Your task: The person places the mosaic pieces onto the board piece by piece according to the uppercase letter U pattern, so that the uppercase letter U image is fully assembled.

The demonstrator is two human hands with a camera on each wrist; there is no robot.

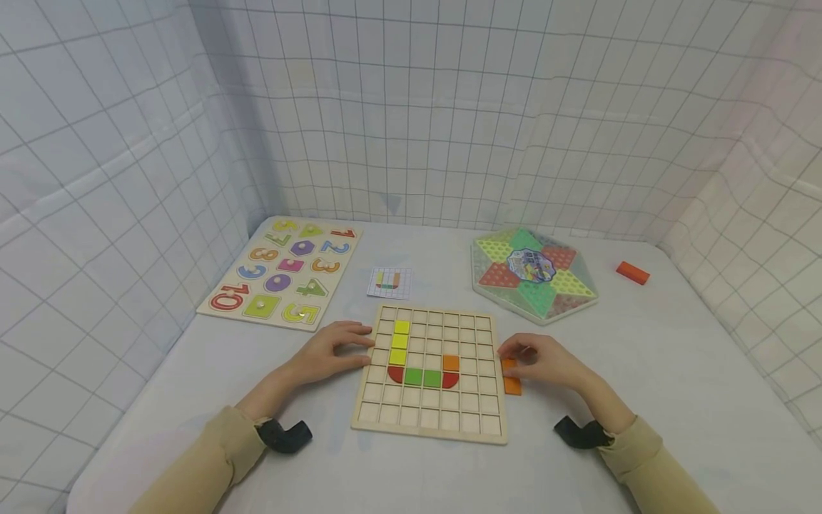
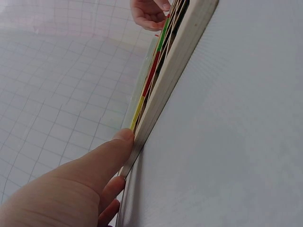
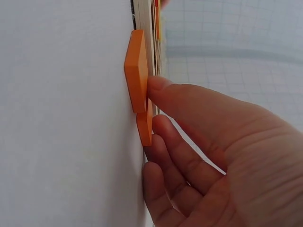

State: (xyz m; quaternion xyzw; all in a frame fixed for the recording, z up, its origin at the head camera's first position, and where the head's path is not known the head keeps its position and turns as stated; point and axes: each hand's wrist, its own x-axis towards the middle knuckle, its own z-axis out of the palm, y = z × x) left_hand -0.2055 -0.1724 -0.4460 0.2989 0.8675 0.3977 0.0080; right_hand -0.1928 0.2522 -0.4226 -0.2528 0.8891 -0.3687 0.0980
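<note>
A wooden grid board lies in front of me. On it are several yellow square tiles, two green ones, two red rounded pieces and one orange square. My left hand rests at the board's left edge, fingers fairly straight; its thumb touches the rim in the left wrist view. Just off the right edge, my right hand has thumb and curled fingers around the farther of two loose orange square tiles. The nearer orange tile lies beside its thumb.
A pattern card lies behind the board. At the back left is a number puzzle board; at the back right, a hexagonal game box. An orange-red block lies far right. Gridded cloth walls surround the table.
</note>
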